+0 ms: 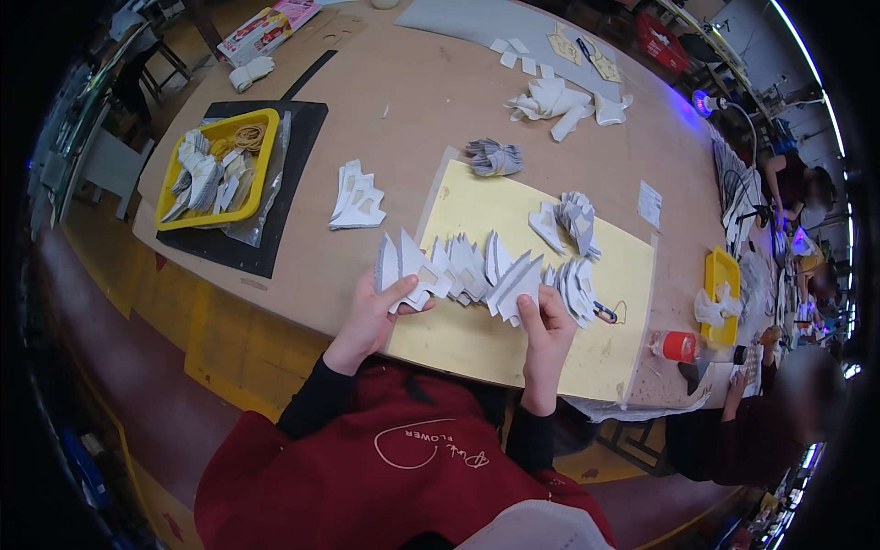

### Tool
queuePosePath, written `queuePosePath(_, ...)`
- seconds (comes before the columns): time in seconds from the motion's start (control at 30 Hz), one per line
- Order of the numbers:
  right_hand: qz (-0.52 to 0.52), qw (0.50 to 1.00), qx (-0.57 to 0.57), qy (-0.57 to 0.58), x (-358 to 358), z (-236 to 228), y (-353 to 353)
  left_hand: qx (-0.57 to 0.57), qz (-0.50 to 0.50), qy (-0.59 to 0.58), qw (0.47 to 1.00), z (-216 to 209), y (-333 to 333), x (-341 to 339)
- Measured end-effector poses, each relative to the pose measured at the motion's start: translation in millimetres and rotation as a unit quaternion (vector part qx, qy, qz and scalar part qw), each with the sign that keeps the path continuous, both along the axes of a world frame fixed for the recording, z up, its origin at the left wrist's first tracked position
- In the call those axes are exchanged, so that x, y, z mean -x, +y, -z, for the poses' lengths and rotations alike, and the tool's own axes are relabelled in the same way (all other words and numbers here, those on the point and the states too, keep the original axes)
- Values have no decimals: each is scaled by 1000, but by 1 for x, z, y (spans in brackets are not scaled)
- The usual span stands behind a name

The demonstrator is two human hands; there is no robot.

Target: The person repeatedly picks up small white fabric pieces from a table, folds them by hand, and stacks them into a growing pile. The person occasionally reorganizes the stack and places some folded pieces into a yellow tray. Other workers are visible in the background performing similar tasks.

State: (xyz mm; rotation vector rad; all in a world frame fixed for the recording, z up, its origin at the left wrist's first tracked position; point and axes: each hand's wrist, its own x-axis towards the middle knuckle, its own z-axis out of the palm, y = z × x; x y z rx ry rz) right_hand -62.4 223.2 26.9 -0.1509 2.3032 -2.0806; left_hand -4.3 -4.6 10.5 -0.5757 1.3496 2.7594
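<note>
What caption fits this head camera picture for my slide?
Left hand and right hand hold fanned white cut pieces over a yellow mat.

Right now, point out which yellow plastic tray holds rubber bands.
The larger yellow plastic tray on the black mat, left of both hands; tan rubber bands lie inside.

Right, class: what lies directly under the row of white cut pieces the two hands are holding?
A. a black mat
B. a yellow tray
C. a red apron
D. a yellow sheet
D: the white pieces, held by the left hand and right hand, sit on the yellow sheet; the yellow tray stands apart on the black mat.
</note>
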Motion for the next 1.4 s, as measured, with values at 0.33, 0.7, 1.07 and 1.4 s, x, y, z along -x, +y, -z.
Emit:
queuePosePath(0.33, 4, 999, 33, -2, 5, 4, -4, 36, -11, -17, 999, 0, -2, -1)
queuePosePath(0.7, -10, 1000, 26, 7, 3, 0, -11, 20, 18, -22, 999, -6, 3, 1)
queuePosePath(1.07, -3, 986, -130, 102, 1, -3, -42, 48, -14, 1, 999, -7, 15, 3)
queuePosePath(1.4, 40, 943, -286, 165, 6, 5, -39, 60, -38, -16, 997, -2, -3, -1)
